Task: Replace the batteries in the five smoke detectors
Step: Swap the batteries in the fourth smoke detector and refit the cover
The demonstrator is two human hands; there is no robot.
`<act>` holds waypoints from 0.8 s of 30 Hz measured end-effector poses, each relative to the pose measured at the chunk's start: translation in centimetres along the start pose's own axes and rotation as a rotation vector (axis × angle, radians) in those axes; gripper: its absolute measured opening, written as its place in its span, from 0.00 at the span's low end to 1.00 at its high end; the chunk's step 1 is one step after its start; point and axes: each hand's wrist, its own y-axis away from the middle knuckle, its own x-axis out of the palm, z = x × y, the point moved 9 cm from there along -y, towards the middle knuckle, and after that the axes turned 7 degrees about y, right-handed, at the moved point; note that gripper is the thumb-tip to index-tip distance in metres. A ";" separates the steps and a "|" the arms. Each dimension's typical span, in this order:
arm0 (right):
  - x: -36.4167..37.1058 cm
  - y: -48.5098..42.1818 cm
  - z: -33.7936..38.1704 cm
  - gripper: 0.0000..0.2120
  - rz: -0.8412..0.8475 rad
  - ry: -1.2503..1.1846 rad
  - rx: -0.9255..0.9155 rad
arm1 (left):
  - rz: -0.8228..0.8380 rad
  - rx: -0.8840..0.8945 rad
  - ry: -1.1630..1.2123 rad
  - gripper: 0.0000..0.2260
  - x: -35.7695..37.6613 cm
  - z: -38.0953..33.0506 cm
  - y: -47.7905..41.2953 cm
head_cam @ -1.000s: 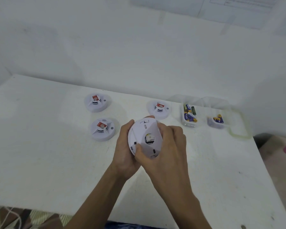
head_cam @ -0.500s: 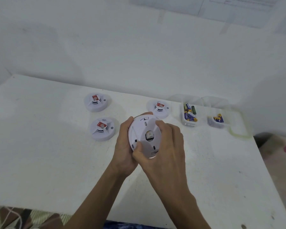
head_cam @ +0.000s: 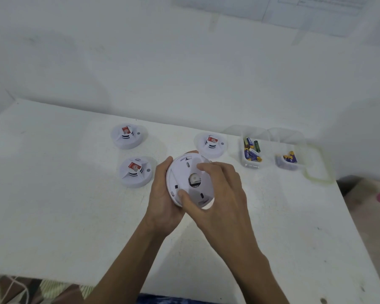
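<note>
Both hands grip round white plastic smoke detector (head_cam: 190,179), underside up, above white surface (head_cam: 53,194): left hand (head_cam: 162,194) cups rim, right hand (head_cam: 219,194) clasps base. Clear battery tray (head_cam: 251,153) right of detector.

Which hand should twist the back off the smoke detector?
Probably the right hand: its fingers already spread across the back plate, while the left hand cups the smoke detector's rim from the side, steadying it above the table.
</note>
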 end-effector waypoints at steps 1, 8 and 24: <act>0.1 0.0 0.0 0.28 -0.002 -0.001 0.001 | -0.002 -0.001 0.002 0.24 0.1 0.0 0.1; -1.1 -0.1 -0.7 0.23 0.023 -0.290 0.095 | 0.027 -0.013 0.060 0.29 -0.2 0.2 -0.4; 4.9 5.2 -13.8 0.05 0.142 -0.807 0.808 | 0.175 -0.115 0.317 0.24 -1.4 0.0 -1.7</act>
